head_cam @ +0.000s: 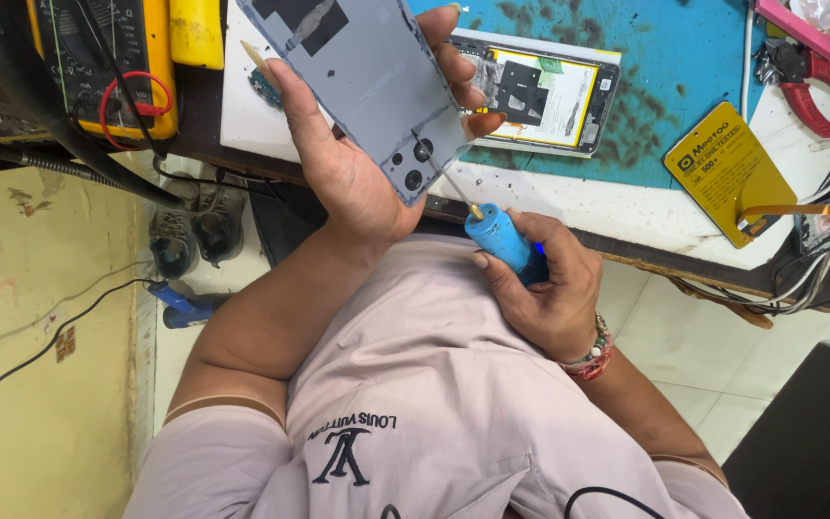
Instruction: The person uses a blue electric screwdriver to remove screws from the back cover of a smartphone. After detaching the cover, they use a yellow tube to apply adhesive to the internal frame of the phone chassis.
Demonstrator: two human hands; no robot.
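1. The left hand (357, 163) grips a grey phone back cover (367, 77), held above the counter (569, 207) edge.
2. The right hand (549, 288) clasps a blue-handled screwdriver (492, 231), its tip at the cover's lower corner.
3. An opened phone (549, 96) lies on the blue mat (665, 67).

Bright, even daylight-like illumination across the head view, strongest on the white bench edge (569, 207) and pale floor tiles (684, 346). Soft, short shadows only, under the left hand (357, 163) and beneath the bench; mild glare on the grey phone back cover (367, 67). Sharp in the centre, slightly soft and stretched toward the corners, dim at upper left.
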